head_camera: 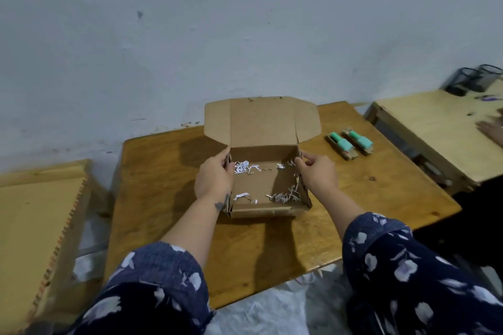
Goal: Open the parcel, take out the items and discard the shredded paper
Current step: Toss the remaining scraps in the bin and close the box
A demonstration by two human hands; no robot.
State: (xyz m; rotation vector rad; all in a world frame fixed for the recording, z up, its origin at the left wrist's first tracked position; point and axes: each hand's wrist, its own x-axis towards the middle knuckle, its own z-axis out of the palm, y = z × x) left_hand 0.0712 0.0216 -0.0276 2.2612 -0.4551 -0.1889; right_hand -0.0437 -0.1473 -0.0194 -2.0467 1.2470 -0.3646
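Box [261,128]: plain brown cardboard, matt, edges a bit ragged.
Shreds [285,196]: thin white paper strips.
Table [272,247]: varnished wood, faint sheen.
2 items [349,144]: green plastic on brown card.
Sleeves [408,266]: soft printed cloth.

Plain workroom, wooden tables [163,198], bare wall [245,22]

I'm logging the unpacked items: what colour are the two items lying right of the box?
Mint green on tan bases: the two items in the head view.
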